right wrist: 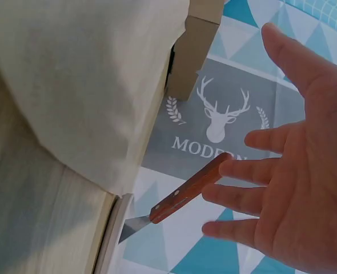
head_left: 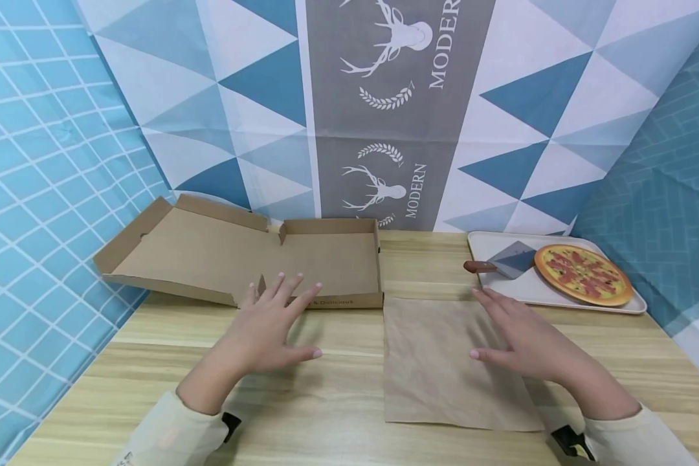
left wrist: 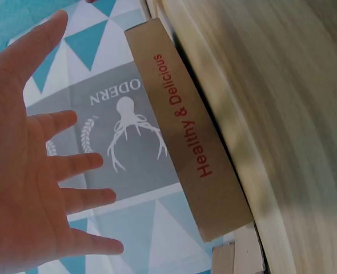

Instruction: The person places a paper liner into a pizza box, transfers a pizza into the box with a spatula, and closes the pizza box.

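Pizza box (head_left: 244, 252) on the back left of the desk (head_left: 338, 401), unfolded: lid (head_left: 180, 249) laid back to the left, base (head_left: 334, 262) to the right, both showing plain brown board inside. White tray (head_left: 492, 244) at back right; in it a pizza (head_left: 584, 274) topped with red strips, and to its left a pizza server (head_left: 503, 261), metal blade on the tray, brown handle jutting past the tray's left edge. Brown paper sheet (head_left: 431, 369) flat on the desk, slightly creased, between box and tray and nearer the person.

Left hand (head_left: 274, 323): fingers spread and straight, thumb pointing right, holding nothing, fingertips toward the box front. Right hand (head_left: 524, 340): likewise spread and unloaded, above the right part of the paper, fingertips toward the tray. Pale sleeves (head_left: 175, 433) on both arms.

Left wrist view gives the red lettering (left wrist: 183, 117) whole, "Healthy & Delicious", and a gap between fingers and box wall; head view has the left hand partly covering those words. Right wrist view picks out rivets on the server's handle. Pizza seen from the head only.
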### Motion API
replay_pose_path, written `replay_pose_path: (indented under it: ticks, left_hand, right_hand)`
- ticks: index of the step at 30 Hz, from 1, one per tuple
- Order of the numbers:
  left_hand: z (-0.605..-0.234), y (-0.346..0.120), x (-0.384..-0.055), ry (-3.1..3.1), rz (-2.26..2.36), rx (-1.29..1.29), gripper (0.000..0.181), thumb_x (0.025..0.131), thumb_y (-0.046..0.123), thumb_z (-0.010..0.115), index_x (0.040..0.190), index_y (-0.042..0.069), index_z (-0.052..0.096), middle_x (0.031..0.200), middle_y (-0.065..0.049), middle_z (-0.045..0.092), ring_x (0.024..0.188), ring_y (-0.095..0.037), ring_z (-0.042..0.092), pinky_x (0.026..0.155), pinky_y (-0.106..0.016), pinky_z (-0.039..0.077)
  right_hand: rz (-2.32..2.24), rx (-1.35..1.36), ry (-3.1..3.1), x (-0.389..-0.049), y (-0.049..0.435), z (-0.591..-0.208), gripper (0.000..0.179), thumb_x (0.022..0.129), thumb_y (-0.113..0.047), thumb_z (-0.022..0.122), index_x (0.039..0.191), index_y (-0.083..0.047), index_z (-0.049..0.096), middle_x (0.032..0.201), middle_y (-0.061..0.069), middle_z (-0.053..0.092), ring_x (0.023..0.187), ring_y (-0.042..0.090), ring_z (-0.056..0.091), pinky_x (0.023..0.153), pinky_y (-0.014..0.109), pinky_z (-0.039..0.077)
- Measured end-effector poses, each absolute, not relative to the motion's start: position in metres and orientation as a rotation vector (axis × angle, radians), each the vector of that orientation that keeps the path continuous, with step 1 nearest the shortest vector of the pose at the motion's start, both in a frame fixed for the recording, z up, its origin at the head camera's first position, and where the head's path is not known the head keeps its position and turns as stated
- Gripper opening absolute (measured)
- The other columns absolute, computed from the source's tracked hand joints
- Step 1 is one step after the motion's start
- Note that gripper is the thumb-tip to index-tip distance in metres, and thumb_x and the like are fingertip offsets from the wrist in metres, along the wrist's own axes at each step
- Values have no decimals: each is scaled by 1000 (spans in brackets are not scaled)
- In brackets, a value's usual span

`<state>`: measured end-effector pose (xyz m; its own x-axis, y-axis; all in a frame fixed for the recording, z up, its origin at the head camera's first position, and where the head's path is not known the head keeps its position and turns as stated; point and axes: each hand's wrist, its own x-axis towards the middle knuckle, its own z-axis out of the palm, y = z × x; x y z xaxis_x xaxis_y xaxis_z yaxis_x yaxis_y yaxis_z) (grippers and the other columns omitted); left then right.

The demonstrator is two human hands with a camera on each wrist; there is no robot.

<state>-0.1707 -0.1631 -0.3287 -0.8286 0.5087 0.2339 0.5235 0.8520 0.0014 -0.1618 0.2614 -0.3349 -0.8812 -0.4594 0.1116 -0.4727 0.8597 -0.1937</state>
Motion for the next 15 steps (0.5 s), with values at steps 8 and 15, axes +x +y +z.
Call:
replay_pose_path:
  ticks: [8,15]
  left_hand:
    - [-335,-155,-173,-2755,-240,-966,83,83,55,70,147,10,42,142,-15,47,131,-37,44,101,-64,35]
    - [-342,-143,-174,-2760,-404,-1031,65,88,41,71,138,4,52,134,-15,55,120,-33,55,96,-48,46]
  right_hand:
    - [446,759,-2964,-162,265,-337,90,86,-47,72,150,1,29,147,29,35,132,49,35,101,62,34]
    - [448,760,-2945,-162,269,-339,83,87,-40,73,147,3,35,145,29,39,131,48,37,101,62,34]
